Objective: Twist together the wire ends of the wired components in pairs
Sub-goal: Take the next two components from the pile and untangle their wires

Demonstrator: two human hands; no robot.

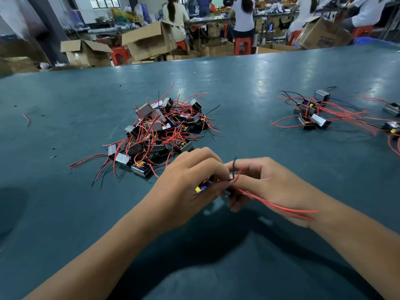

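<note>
My left hand grips a small wired component, while my right hand pinches its red and black wire ends just beside it. Long red wires trail over my right wrist. A tangled pile of components lies ahead on the green surface, a smaller group well apart to the right.

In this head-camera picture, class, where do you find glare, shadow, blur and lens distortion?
Head view: pale glare patches on the far green table; dark shadow under both forearms; the right hand and its red wires slightly motion-blurred; the table's far edge bows, wide-angle distortion.
</note>
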